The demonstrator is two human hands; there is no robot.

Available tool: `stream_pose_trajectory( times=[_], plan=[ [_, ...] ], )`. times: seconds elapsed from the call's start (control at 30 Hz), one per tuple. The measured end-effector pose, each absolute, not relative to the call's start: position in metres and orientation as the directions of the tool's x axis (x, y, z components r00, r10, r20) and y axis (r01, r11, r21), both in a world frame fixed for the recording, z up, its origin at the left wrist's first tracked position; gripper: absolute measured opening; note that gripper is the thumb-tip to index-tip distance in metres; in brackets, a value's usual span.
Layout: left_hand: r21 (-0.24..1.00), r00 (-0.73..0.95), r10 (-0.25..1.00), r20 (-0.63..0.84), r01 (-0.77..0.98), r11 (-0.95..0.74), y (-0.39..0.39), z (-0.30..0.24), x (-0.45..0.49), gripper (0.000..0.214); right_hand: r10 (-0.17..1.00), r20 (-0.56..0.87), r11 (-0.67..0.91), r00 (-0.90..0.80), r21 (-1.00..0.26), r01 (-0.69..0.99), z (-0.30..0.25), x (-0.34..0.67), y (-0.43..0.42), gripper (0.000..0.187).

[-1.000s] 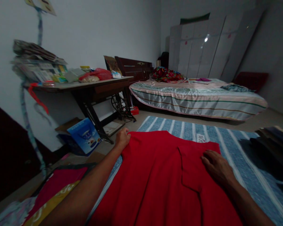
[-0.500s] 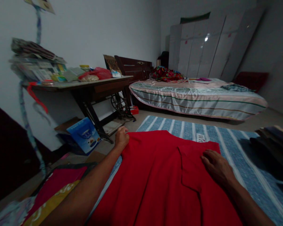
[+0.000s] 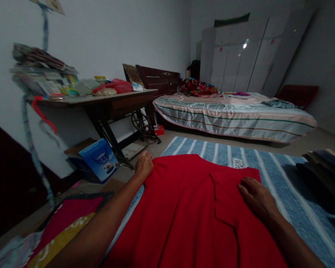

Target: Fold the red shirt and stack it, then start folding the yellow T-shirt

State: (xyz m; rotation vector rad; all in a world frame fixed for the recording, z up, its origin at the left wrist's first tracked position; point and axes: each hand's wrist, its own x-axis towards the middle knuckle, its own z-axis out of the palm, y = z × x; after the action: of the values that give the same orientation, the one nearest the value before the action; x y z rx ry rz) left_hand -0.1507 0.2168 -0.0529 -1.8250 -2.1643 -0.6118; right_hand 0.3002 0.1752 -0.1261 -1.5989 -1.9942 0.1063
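A red garment (image 3: 190, 208) lies spread flat on a blue and white striped sheet (image 3: 279, 175) in front of me. My left hand (image 3: 144, 165) is closed on the garment's far left corner, fingers pinched round the cloth edge. My right hand (image 3: 255, 197) rests palm down on the garment's right side, fingers stretched out flat, just beyond a folded flap of the red cloth. Both forearms reach forward over the garment.
A dark table (image 3: 106, 102) piled with papers and bags stands at the left, with a blue box (image 3: 99, 160) leaning beneath it. A bed (image 3: 231, 115) stands behind, white wardrobes (image 3: 240, 56) beyond it. Folded dark cloth (image 3: 324, 171) lies at the right. Red and yellow fabric (image 3: 64, 223) lies at lower left.
My left hand has shifted very slightly at the garment's corner. The right hand and the garment stay as they were.
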Motion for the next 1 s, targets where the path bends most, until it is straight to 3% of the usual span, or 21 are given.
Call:
stream_pose_trajectory(
  times=[0.13, 0.23, 0.37, 0.47, 0.57, 0.67, 0.8, 1.0],
  plan=[
    [0.051, -0.034, 0.905, 0.425, 0.999, 0.013, 0.204, -0.049, -0.135, 0.021, 0.917, 0.375, 0.291, -0.134, -0.402, 0.868, -0.123, 0.299, 0.174, 0.042],
    [0.045, 0.118, 0.916, 0.384, 0.988, -0.146, 0.190, -0.046, -0.116, 0.028, 0.919, 0.372, 0.290, -0.133, -0.406, 0.867, -0.123, 0.300, 0.175, 0.045],
    [0.059, 0.246, 0.955, 0.168, 0.964, -0.259, 0.170, -0.048, -0.095, 0.046, 0.921, 0.370, 0.278, -0.120, -0.409, 0.869, -0.127, 0.302, 0.176, 0.046],
    [0.062, 0.226, 0.971, -0.080, 0.973, -0.222, 0.162, -0.049, -0.089, 0.060, 0.918, 0.379, 0.280, -0.116, -0.414, 0.866, -0.128, 0.302, 0.176, 0.044],
    [0.044, 0.144, 0.970, -0.194, 0.989, -0.138, 0.161, -0.046, -0.087, 0.065, 0.916, 0.381, 0.288, -0.126, -0.405, 0.868, -0.127, 0.301, 0.176, 0.043],
    [0.005, 0.069, 0.978, -0.196, 0.998, -0.069, 0.165, -0.043, -0.080, 0.067, 0.916, 0.379, 0.289, -0.130, -0.399, 0.870, -0.126, 0.301, 0.175, 0.043],
    [0.010, 0.110, 0.989, -0.095, 0.994, -0.110, 0.171, -0.045, -0.067, 0.065, 0.918, 0.377, 0.279, -0.123, -0.396, 0.875, -0.125, 0.300, 0.175, 0.041],
    [0.049, 0.121, 0.969, -0.218, 0.992, -0.113, 0.179, -0.055, -0.062, 0.076, 0.922, 0.364, 0.280, -0.130, -0.396, 0.875, -0.127, 0.301, 0.176, 0.042]
  ],
)
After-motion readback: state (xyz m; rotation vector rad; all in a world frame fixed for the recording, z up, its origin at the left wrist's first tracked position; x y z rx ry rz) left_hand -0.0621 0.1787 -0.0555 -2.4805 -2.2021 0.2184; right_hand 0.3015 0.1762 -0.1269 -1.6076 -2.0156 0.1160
